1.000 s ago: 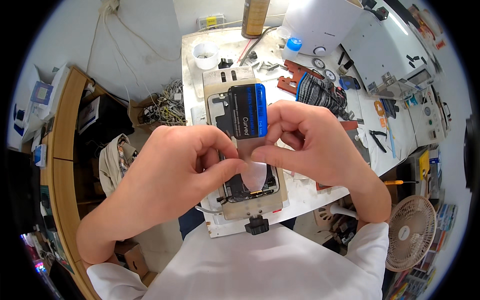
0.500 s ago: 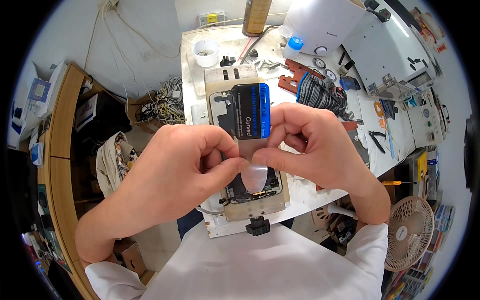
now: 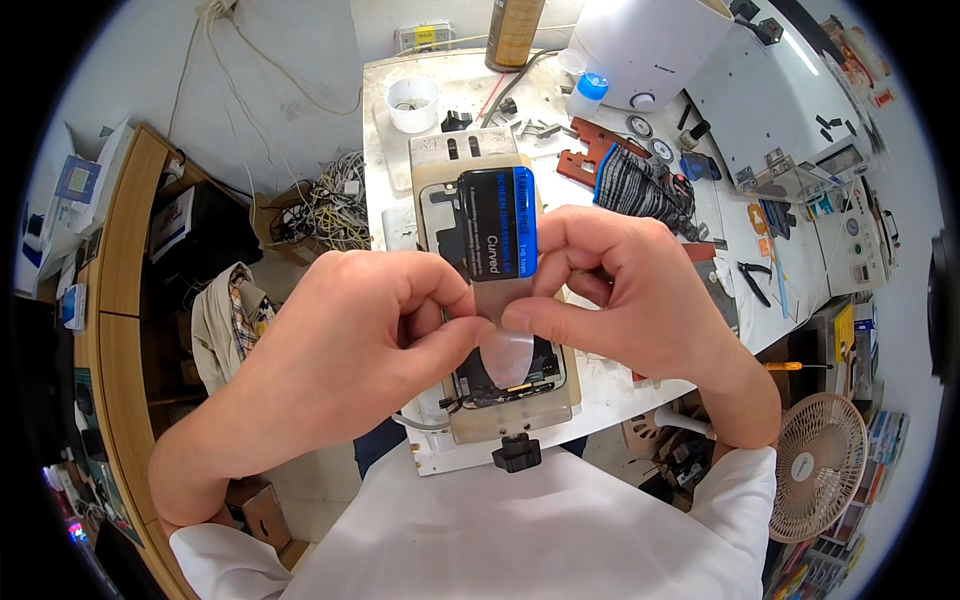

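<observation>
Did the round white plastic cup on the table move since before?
No. Judged against the back-left corner of the white table, the round white plastic cup sits in the same spot.

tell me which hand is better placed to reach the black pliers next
Probably the right hand: the pliers lie on its side; the left hand is farther away. Both hands hold the metal blade.

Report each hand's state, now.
Left hand: closed, pinching a thin silver metal blade with black-and-blue label.
Right hand: closed, pinching the same blade's right edge.
</observation>
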A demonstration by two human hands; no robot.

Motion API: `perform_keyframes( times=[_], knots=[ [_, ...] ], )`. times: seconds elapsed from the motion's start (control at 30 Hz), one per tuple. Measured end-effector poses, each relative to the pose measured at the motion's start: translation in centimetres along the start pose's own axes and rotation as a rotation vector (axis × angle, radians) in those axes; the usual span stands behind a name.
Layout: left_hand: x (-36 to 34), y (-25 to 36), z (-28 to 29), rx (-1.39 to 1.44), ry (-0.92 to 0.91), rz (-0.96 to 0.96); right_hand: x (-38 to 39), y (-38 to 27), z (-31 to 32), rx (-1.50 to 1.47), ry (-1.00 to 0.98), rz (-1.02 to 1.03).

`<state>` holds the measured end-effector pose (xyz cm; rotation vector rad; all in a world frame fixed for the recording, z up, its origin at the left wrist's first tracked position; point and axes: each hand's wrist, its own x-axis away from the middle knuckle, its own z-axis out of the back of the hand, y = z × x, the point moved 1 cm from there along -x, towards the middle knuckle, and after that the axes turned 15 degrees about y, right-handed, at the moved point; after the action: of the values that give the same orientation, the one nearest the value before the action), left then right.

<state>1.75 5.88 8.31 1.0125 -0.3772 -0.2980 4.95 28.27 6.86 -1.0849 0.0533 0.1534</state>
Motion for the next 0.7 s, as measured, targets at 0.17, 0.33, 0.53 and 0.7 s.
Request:
perform_keyframes(
  times=[0.17, 0.33, 0.53, 0.7],
  knots=[
    [-0.05, 0.31, 0.12, -0.014, -0.009, 0.019, -0.10, 0.13, -0.12, -0.013, 0.000, -0.011],
    [-0.08, 0.16, 0.15, -0.018, -0.007, 0.010, -0.13, 0.12, -0.13, 0.014, -0.001, 0.029],
    [-0.13, -0.18, 0.18, -0.014, -0.012, 0.008, -0.11, 0.17, -0.20, 0.009, 0.002, 0.027],
    [-0.11, -0.27, 0.24, -0.009, -0.016, 0.006, -0.10, 0.07, -0.25, 0.007, 0.002, 0.026]
  ],
)
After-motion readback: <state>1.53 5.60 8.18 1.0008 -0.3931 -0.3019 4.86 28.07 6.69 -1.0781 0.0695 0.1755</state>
